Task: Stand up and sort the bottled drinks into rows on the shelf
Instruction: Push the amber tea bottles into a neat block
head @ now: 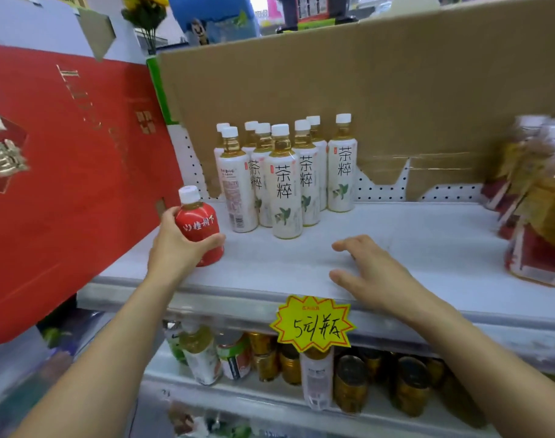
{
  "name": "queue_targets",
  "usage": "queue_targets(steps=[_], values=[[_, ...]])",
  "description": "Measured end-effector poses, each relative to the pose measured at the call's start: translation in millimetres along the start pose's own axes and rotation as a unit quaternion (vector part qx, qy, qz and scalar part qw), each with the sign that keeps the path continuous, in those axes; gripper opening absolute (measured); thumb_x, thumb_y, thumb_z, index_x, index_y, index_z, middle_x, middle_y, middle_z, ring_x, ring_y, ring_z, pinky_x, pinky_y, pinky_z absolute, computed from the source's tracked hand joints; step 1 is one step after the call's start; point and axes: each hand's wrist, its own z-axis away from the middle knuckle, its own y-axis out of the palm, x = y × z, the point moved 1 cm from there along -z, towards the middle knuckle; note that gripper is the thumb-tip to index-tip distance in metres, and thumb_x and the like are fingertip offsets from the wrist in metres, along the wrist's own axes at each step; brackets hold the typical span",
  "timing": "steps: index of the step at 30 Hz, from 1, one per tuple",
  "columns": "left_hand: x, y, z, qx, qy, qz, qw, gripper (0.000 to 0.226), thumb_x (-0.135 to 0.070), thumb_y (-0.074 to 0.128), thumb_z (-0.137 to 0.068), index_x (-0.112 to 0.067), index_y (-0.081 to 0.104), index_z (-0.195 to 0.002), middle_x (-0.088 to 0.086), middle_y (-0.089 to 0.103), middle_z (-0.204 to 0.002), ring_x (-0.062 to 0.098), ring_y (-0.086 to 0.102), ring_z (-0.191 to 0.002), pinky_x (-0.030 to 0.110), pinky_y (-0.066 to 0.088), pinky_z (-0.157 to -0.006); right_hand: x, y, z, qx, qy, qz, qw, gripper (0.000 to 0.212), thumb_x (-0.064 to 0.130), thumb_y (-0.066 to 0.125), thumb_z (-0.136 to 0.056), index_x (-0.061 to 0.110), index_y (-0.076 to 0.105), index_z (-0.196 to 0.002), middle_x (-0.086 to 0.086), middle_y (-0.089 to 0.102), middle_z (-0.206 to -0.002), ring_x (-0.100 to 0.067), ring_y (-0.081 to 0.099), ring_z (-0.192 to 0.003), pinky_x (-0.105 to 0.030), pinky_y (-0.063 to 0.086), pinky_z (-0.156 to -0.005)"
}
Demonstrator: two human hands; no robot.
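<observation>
We saw the left hand (pixel 175 245) wrapped around a red-labelled bottle (pixel 200 229) with a white cap, fingers curled across its front and thumb behind, holding it upright at the left end of the white shelf (pixel 427 245), its base at or just above the surface; we could not tell which. The right hand (pixel 374 273) hovered palm-down over the bare middle of the shelf, fingers spread and holding nothing. Behind and just right of the held bottle stood a cluster of white-labelled tea bottles (pixel 284 184), all upright with white caps, bunched in loose rows and reaching back to the pegboard wall (pixel 383 188); one bottle (pixel 342 165) stood slightly apart at the cluster's right. A brown cardboard sheet (pixel 364 90) leaned against the back of the shelf. At the far right edge, blurred bottles with red and yellow labels (pixel 541 216) stood on the same shelf, well apart from the tea cluster. A large red box (pixel 64 172) filled the left side. A yellow starburst price tag (pixel 312 324) hung from the shelf's front edge, above a lower shelf crowded with cans (pixel 352 384) and more bottles (pixel 200 355).
</observation>
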Motion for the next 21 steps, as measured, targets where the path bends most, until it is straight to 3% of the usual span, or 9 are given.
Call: queue_targets(steps=[9,15,19,21], values=[[-15,23,3,0.074,0.080,-0.002,0.994,0.080,-0.040,0.085,-0.073,-0.026,0.040,-0.138,0.003,0.057,-0.134,0.026,0.056,-0.119,0.048,0.044,-0.105,17,3,9,-0.017,0.004,-0.046,0.999,0.044,0.034,0.064,-0.092,0.025,0.052,-0.134,0.006,0.050,-0.132,-0.013,0.050,-0.121,-0.034,0.043,-0.101],[-65,62,47,0.207,0.132,0.071,0.967,0.090,-0.064,0.080,-0.042,-0.042,0.046,-0.122,-0.008,0.064,-0.119,0.016,0.064,-0.108,0.049,0.051,-0.098,14,-14,23,-0.005,0.004,-0.132,0.991,0.071,0.035,0.072,-0.086,0.027,0.036,-0.146,0.004,0.050,-0.137,-0.008,0.050,-0.118,-0.029,0.044,-0.100],[-112,91,86,0.247,0.172,0.140,0.943,0.084,-0.058,0.083,-0.044,-0.040,0.049,-0.119,-0.008,0.066,-0.115,0.011,0.067,-0.103,0.047,0.056,-0.092,-1,-42,45,-0.035,0.022,-0.192,0.980,0.094,0.040,0.080,-0.078,0.027,0.024,-0.152,0.005,0.051,-0.135,-0.007,0.052,-0.119,-0.031,0.045,-0.103],[-138,109,110,0.260,0.191,0.171,0.931,0.081,-0.057,0.087,-0.045,-0.041,0.051,-0.115,-0.008,0.068,-0.111,0.008,0.069,-0.098,0.043,0.058,-0.087,-14,-57,63,-0.062,0.016,-0.237,0.969,0.092,0.036,0.083,-0.075,0.031,0.028,-0.148,0.014,0.055,-0.127,0.003,0.056,-0.112,-0.020,0.046,-0.096]])
